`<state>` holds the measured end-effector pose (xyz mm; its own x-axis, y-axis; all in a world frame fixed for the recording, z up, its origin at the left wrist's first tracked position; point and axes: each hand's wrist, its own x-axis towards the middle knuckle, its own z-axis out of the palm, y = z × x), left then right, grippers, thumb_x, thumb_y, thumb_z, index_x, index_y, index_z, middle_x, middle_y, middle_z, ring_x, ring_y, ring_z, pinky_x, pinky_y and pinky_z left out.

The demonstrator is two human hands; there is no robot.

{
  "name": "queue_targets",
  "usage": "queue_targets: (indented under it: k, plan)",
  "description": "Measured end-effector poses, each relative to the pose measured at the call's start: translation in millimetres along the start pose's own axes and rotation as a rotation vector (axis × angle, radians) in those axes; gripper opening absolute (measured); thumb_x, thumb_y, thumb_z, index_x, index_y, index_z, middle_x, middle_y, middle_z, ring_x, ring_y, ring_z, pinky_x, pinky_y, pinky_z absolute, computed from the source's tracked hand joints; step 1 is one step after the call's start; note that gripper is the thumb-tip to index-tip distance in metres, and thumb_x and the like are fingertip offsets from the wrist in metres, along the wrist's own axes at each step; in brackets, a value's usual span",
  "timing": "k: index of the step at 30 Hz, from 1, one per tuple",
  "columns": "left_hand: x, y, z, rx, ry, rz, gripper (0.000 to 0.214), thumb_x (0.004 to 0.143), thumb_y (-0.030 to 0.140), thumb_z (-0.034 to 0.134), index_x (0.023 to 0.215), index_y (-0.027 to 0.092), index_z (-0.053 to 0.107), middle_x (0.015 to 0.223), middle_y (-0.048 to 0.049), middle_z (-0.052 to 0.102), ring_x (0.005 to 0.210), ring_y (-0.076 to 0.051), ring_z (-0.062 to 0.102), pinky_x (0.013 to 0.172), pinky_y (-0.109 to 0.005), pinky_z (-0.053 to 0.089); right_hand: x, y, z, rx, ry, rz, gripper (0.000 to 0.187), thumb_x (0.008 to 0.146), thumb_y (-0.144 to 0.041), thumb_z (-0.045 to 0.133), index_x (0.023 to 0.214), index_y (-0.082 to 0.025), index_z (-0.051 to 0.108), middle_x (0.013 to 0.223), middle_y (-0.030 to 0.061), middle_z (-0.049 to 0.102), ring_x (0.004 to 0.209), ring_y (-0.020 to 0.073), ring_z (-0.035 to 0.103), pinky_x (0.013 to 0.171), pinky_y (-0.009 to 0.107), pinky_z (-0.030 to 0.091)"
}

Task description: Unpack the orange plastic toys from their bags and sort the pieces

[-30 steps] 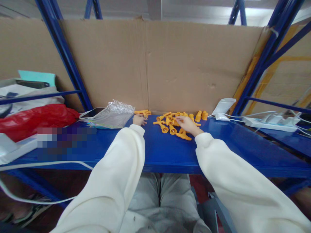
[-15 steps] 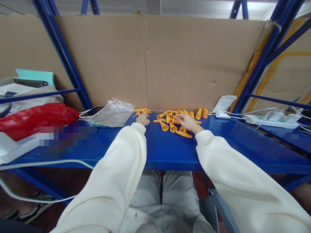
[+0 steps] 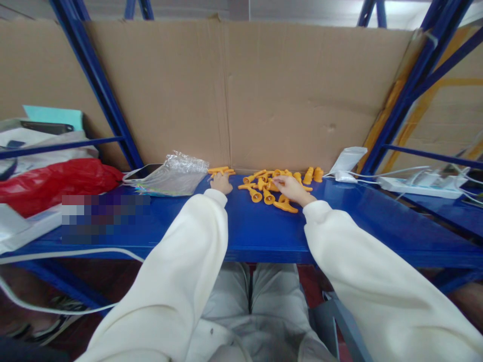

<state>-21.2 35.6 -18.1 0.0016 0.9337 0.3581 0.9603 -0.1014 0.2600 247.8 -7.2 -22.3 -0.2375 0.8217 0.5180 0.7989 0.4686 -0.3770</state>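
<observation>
**Change:** over the last 1 second the left hand (image 3: pixel 221 183) crept toward the back of the shelf (image 3: pixel 256 231). The right hand (image 3: pixel 292 190) stayed on the pile of orange pieces (image 3: pixel 264 185). The handling looks no further along.

**Grip:** left fingers are curled and right fingertips are in the pile. I cannot tell whether either grasps a piece.

**Count:**
- 2 hands.
- 1 pile of roughly 20 pieces, overlapping too much for an exact count.
- 1 small group of orange pieces (image 3: pixel 221 171), left of the pile.
- 1 clear bag (image 3: pixel 177 176), further left of the pile.
- 1 phone (image 3: pixel 142 172), beyond the bag.
- 1 white pouch (image 3: pixel 349 160), right of the pile.
- 1 power strip (image 3: pixel 411 188), further right.
</observation>
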Motion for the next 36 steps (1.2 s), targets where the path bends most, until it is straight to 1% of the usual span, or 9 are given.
queue_targets:
  k: [4, 8, 10, 12, 20, 23, 27, 32, 36]
  plan:
    - [3.0, 2.3, 0.5, -0.005, 0.018, 0.179, 0.055, 0.079, 0.016, 0.055, 0.134, 0.017, 0.06, 0.13, -0.0164, 0.06, 0.128, -0.031, 0.054, 0.11, -0.044, 0.042, 0.0, -1.5, 0.5, -0.003, -0.001, 0.009, 0.032, 0.095, -0.023, 0.048, 0.114, -0.016, 0.074, 0.125, 0.0125, 0.071, 0.117, 0.0247, 0.065, 0.105, 0.046, 0.049]
    - [0.8, 14.1, 2.7, -0.05, -0.17, 0.455, 0.056, 0.08, 0.013, 0.053, 0.134, 0.019, 0.063, 0.122, -0.0096, 0.067, 0.118, -0.024, 0.061, 0.106, -0.032, 0.045, -0.3, -5.7, 0.1, -0.016, 0.005, -0.01, 0.033, 0.094, -0.022, 0.049, 0.115, -0.02, 0.073, 0.125, 0.0099, 0.071, 0.117, 0.0255, 0.065, 0.104, 0.049, 0.048]
    - [-4.0, 22.2, 2.9, 0.009, -0.266, 0.511, 0.056, 0.08, 0.012, 0.052, 0.134, 0.023, 0.063, 0.12, -0.0076, 0.069, 0.114, -0.022, 0.063, 0.104, -0.03, 0.046, -0.6, -8.5, -0.4, -0.026, -0.003, -0.017, 0.034, 0.094, -0.021, 0.048, 0.116, -0.02, 0.073, 0.125, 0.0096, 0.071, 0.117, 0.0252, 0.066, 0.104, 0.049, 0.048]
    - [-9.6, 29.0, 2.1, 0.1, -0.279, 0.496, 0.053, 0.082, 0.011, 0.05, 0.132, 0.025, 0.065, 0.119, -0.0085, 0.069, 0.113, -0.023, 0.064, 0.103, -0.031, 0.047, -0.9, -11.0, -0.9, -0.034, -0.007, -0.016, 0.034, 0.094, -0.021, 0.048, 0.117, -0.02, 0.073, 0.126, 0.0094, 0.071, 0.116, 0.0249, 0.066, 0.104, 0.048, 0.048]
    - [-18.0, 28.5, -2.8, 0.066, -0.192, 0.389, 0.041, 0.085, 0.007, 0.051, 0.12, 0.02, 0.067, 0.108, -0.012, 0.063, 0.1, -0.025, 0.066, 0.097, -0.035, 0.048, -1.1, -17.4, -4.2, 0.023, 0.016, -0.03, 0.034, 0.093, -0.023, 0.048, 0.115, -0.021, 0.075, 0.123, 0.0086, 0.072, 0.118, 0.026, 0.065, 0.106, 0.049, 0.047]
    - [-17.2, 28.6, -5.3, -0.021, -0.085, 0.389, 0.046, 0.084, 0.002, 0.047, 0.124, 0.02, 0.063, 0.11, -0.0121, 0.059, 0.101, -0.024, 0.065, 0.096, -0.036, 0.048, -3.0, -24.4, -6.6, 0.091, 0.031, -0.055, 0.032, 0.095, -0.03, 0.049, 0.111, -0.023, 0.076, 0.12, 0.0069, 0.073, 0.115, 0.026, 0.066, 0.105, 0.048, 0.048]
    - [-20.2, 36.3, -11.0, -0.207, 0.057, 0.398, 0.04, 0.087, 0.005, 0.047, 0.123, 0.017, 0.06, 0.113, -0.0119, 0.057, 0.105, -0.023, 0.063, 0.1, -0.036, 0.048, -6.0, -35.4, -7.7, 0.185, 0.038, -0.057, 0.033, 0.095, -0.04, 0.052, 0.11, -0.021, 0.075, 0.118, 0.0083, 0.074, 0.113, 0.0266, 0.067, 0.104, 0.046, 0.049]
    - [-28.0, 46.8, -16.2, -0.331, 0.141, 0.452, 0.033, 0.087, 0.006, 0.049, 0.117, 0.015, 0.06, 0.111, -0.0106, 0.058, 0.111, -0.023, 0.06, 0.105, -0.037, 0.046, -5.1, -35.5, -5.1, 0.184, 0.111, -0.037, 0.04, 0.09, -0.046, 0.059, 0.118, -0.019, 0.07, 0.122, 0.0117, 0.071, 0.114, 0.0273, 0.066, 0.103, 0.045, 0.048]
    - [-29.9, 49.1, -16.8, -0.387, 0.196, 0.464, 0.028, 0.086, 0.006, 0.05, 0.111, 0.016, 0.058, 0.109, -0.01, 0.06, 0.111, -0.023, 0.06, 0.104, -0.038, 0.046, -2.5, -27.8, -4.5, 0.184, 0.184, -0.016, 0.043, 0.093, -0.049, 0.053, 0.12, -0.018, 0.064, 0.112, 0.0111, 0.072, 0.102, 0.0244, 0.067, 0.095, 0.042, 0.051]
